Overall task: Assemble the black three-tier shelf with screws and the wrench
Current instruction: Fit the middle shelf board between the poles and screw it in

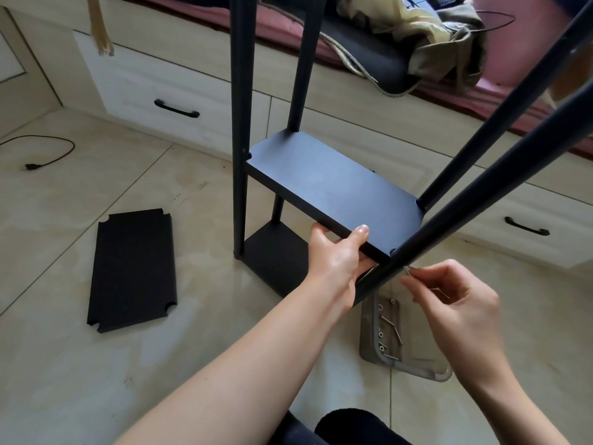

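Pinched between the fingertips point(414, 277) of my right hand point(455, 293) is a small silvery piece, a screw or the short end of the wrench, I cannot tell which. I hold its tip just beside the near right pole point(500, 175), at the corner where the middle shelf board point(333, 184) meets it, so this looks like the joint being fastened. My left hand point(337, 255) grips the near edge of that board, thumb on top and fingers curled underneath, I judge to keep it level and its corner notch lined up with the pole. Below my right wrist a clear plastic tray point(417, 367) lies on the tiled floor point(224, 316) with spare screws and washers, in easy reach. Under the middle board sits the bottom shelf board point(272, 252), already between the poles. Further left, well apart, the third board point(133, 271) lies flat on the floor, not yet fitted. Beyond stand pale drawers point(154, 88).
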### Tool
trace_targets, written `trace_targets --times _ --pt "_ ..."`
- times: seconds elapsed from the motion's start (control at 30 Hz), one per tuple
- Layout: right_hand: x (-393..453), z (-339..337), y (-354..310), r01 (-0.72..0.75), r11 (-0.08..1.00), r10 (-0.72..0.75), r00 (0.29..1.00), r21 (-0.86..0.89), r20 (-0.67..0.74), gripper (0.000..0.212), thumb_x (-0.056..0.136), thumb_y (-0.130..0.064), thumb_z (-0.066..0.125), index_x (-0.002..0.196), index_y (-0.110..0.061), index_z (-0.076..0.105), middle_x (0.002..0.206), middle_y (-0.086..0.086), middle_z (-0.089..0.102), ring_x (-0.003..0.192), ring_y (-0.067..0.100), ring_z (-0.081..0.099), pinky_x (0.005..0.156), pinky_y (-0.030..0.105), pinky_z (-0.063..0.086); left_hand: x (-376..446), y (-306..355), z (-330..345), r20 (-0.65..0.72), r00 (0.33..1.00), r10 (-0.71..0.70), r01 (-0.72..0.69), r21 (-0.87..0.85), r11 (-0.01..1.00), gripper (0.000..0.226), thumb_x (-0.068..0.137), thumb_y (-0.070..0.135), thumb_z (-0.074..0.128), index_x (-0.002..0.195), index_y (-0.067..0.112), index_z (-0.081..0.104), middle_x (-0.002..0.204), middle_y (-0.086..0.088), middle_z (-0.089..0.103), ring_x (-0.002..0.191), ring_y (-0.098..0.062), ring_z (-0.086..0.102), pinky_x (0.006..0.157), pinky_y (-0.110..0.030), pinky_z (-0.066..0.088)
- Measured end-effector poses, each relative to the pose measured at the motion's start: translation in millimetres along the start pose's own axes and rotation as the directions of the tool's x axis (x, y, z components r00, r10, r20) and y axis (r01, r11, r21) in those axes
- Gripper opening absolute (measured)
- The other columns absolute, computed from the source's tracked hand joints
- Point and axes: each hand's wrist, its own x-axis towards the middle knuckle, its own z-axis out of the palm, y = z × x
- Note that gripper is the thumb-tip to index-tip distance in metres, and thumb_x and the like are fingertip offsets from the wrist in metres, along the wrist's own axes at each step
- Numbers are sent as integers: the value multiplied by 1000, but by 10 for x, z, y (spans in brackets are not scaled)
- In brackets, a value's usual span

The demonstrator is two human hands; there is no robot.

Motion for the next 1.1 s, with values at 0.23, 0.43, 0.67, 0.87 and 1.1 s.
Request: trace_targets --times 0.23,0.43,0.67,0.87,1.1 --pt "-10 6 50 -9 998 8 1000 70 12 21 79 -8 78 75 -25 66 72 -3 71 62 5 62 61 12 48 36 11 9 8 1000 23 -23 29 999 40 94 -3 64 121 20 49 117 -15 67 105 -34 70 86 -48 61" --pt "-13 49 49 84 996 -84 996 -9 -16 22 77 -11 79 73 -26 65 76 -11 70 67 3 64 64 8 46 48 61 18 10 1000 4 -5 18 1000 38 94 -3 64 124 15 49 112 -15 68 91 -31 74 70 -39 64" --pt "8 36 37 -30 996 31 1000 82 -6 19 79 -8 78 73 -22 67 72 -3 72 63 6 63 60 15 49 26 55 27 33 999 22 -23 27 999 41 94 -3 64 125 19 48 116 -17 68 99 -34 72 78 -43 63" --pt "-49 69 19 158 980 -168 983 -122 -69 10 80 -14 75 79 -12 66 78 -10 70 72 1 66 68 14 49 45 54 22 47 998 37 -39 43 998 41 94 -2 65 125 19 48 115 -15 68 101 -34 72 84 -47 61" --pt "-89 175 67 240 934 -287 945 -266 -156 10 83 -15 73 81 -8 67 76 -1 67 71 12 60 70 10 45 51 53 13 52 998 42 -44 43 998 42 94 -2 65 127 17 47 112 -15 69 96 -32 73 82 -46 62"
